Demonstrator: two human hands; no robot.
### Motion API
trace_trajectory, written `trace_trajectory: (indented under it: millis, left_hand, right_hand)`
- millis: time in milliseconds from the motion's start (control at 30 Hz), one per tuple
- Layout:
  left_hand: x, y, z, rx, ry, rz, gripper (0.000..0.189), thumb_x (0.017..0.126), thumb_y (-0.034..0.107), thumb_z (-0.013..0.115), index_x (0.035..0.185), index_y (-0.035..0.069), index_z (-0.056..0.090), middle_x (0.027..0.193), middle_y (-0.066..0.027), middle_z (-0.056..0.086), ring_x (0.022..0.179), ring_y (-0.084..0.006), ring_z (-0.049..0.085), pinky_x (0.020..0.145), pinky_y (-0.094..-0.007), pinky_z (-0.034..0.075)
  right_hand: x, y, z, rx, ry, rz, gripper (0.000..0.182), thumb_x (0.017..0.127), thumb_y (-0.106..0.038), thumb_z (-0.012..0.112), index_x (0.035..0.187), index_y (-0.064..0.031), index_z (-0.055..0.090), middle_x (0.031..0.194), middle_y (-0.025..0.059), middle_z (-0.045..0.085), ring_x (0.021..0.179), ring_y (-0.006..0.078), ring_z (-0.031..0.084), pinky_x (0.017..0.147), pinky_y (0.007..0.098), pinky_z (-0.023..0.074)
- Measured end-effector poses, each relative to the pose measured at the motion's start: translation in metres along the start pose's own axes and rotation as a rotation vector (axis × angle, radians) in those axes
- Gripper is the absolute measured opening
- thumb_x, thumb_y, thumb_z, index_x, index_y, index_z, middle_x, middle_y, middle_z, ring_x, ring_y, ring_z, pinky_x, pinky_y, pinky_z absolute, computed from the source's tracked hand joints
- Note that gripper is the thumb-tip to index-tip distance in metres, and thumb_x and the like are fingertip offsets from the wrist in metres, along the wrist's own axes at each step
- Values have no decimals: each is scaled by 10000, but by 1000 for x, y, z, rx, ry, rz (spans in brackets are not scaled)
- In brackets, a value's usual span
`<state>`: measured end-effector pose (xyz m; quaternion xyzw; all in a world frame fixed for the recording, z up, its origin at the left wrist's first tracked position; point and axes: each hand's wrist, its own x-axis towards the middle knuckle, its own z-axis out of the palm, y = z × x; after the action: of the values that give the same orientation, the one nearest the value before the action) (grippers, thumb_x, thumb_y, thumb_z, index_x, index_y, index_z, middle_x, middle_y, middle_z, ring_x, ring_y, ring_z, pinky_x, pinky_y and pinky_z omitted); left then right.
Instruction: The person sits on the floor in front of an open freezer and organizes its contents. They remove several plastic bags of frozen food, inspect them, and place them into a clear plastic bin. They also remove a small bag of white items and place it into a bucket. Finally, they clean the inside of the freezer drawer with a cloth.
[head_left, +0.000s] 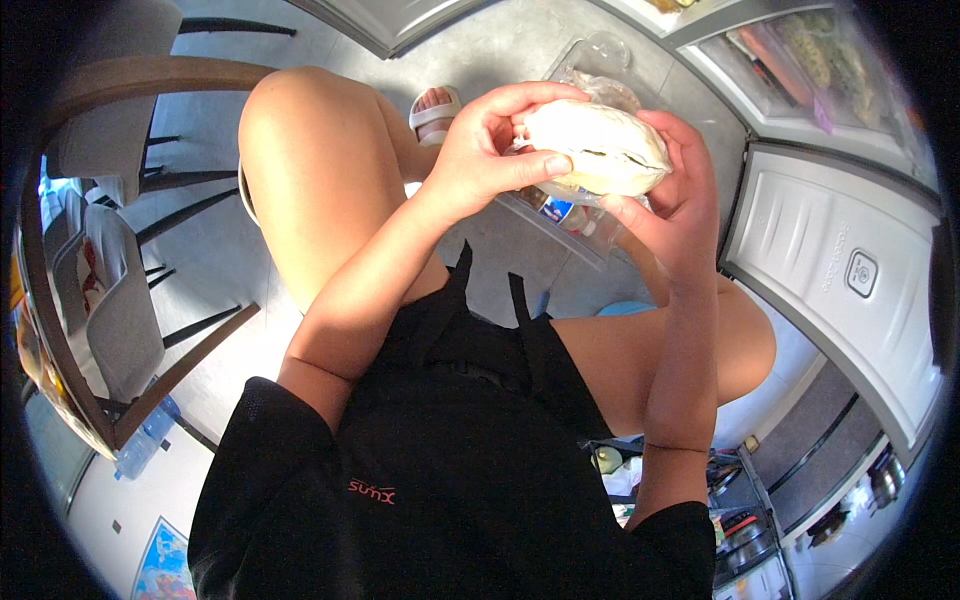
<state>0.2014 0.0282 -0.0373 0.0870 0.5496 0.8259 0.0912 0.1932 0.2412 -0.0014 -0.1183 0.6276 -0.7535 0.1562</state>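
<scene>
Both hands hold up a pale, rounded piece of food (600, 142), partly in clear plastic film, with a thin dark split along its side. It looks like a bun or a cut vegetable; I cannot tell which. My left hand (495, 142) grips its left end, the thumb across the front. My right hand (679, 195) holds the right end, thumb beneath and fingers behind. Under the hands, a clear plastic drawer (589, 251) rests on the floor. In it are a plastic bottle with a blue label (556, 210) and a crumpled clear bag (607, 90), partly hidden by the food.
An open fridge-freezer stands at the right, its white door (795, 225) swung out and a filled freezer drawer (810, 67) above. Grey chairs (124, 330) and a brown wooden frame (165, 71) are at the left. A shelf with pans (742, 536) is at lower right.
</scene>
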Motion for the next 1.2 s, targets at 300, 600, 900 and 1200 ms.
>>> trace_trajectory:
  millis: [300,600,900,1200]
  left_hand:
    - [1,-8,2,27,29,66,651,789,160,771,1363,2,505,1200,-105,631,996,-126,618,872,-264,495]
    - [3,-2,-18,-5,277,88,512,855,-53,613,1344,39,491,1251,-146,624,739,-29,564,613,-180,429]
    - [-3,7,-7,-181,192,114,407,900,11,601,1298,26,514,1256,-165,613,778,-149,603,655,-261,533]
    - [-5,48,-5,-226,177,99,316,921,74,580,1230,12,564,1205,-135,639,750,-128,599,668,-253,539]
  right_hand:
    - [2,1,-5,-62,39,12,663,733,70,706,1331,0,430,1268,144,533,1186,223,566,993,341,505]
    - [1,0,-23,47,275,249,650,764,22,703,1354,-8,431,1253,116,586,1139,204,590,970,336,489]
    - [2,84,-14,-675,174,200,524,727,-38,744,1213,-61,549,1120,127,661,1007,223,658,851,324,527]
    - [10,96,-48,-1029,235,101,419,792,-44,695,1199,-70,602,1193,124,656,1110,254,618,915,368,487]
